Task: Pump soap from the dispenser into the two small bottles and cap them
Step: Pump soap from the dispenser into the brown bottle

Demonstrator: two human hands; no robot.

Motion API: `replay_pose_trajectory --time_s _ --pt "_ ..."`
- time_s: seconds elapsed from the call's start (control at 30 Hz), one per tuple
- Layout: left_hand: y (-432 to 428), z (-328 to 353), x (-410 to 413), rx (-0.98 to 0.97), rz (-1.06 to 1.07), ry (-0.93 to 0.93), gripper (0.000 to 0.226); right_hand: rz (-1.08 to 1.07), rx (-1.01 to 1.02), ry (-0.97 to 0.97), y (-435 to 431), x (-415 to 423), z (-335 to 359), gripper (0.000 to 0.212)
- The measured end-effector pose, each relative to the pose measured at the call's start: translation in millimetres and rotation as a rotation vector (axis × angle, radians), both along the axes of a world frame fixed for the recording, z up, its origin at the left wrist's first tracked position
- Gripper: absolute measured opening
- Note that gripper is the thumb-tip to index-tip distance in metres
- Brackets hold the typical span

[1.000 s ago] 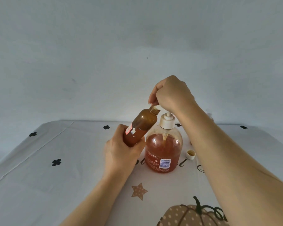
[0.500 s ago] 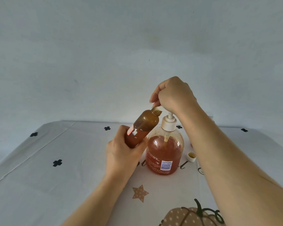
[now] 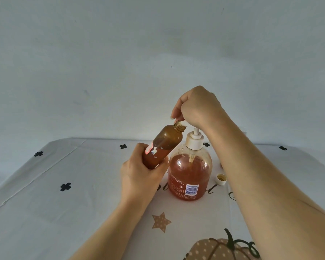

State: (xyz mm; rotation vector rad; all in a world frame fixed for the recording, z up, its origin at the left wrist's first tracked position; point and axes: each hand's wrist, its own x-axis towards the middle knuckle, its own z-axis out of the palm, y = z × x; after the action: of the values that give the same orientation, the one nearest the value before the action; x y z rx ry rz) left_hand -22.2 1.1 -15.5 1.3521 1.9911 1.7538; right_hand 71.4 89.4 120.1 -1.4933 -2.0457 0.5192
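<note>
The left hand (image 3: 141, 177) grips the small bottle (image 3: 163, 145), tilted, mouth at the spout of the dispenser (image 3: 190, 175) standing on the table (image 3: 64, 212); the right hand (image 3: 197, 107) curls over its pump head (spout seemingly inside). Press slowly, holding the mouth steady.

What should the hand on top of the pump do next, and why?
Probably press the pump down. The right hand is curled over its top, its stem stands raised, and the left hand holds the small bottle tilted, open neck right beneath that hand.
</note>
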Motion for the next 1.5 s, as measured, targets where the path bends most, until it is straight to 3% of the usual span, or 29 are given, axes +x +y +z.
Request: replay_pose_trajectory --time_s 0.47,1.5 --pt "-6.4 0.8 -1.9 -0.076 0.068 -0.022 0.019 -0.044 -0.047 -0.037 0.1 -2.0 -15.0 0.026" --pt "-3.4 1.0 0.0 -0.006 0.019 -0.002 0.021 -0.025 -0.001 -0.081 -4.9 -0.4 3.0 0.028"
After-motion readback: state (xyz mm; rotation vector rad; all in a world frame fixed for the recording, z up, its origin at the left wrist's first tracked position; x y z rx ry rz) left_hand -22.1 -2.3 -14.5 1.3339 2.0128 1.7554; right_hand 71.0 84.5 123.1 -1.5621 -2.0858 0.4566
